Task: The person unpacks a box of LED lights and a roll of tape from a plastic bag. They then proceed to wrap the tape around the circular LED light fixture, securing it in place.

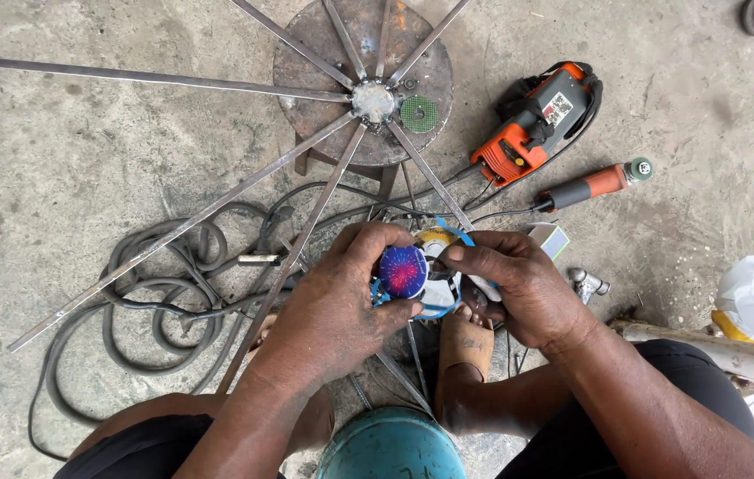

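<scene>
The left hand (pixel 328 315) is clenched around a small round disc (pixel 403 271), its thumb and fingers pinching the rim so that the face, deep blue with a red-pink centre and fine speckles, points up between the two hands. The right hand (pixel 519 288) meets it from the other side, fingertips closed on the blue band (pixel 457 232) and white packet (pixel 442 288) just beside the disc; the band loops around the packet and runs under both hands. The disc sits at the very front of the left grip, touching the right fingertips. Just beyond the right hand a small white and green box (pixel 552 238) lies on the concrete floor (pixel 110 151). Farther out rest an orange and black power tool (pixel 532 124) with a small square white label on its body, and an orange-handled grinder (pixel 594 184). A green disc (pixel 419 113) lies on the rusty round plate (pixel 306 66), where thin metal bars (pixel 181 226) meet at a hub. Grey cables (pixel 159 306) coil to the left.
</scene>
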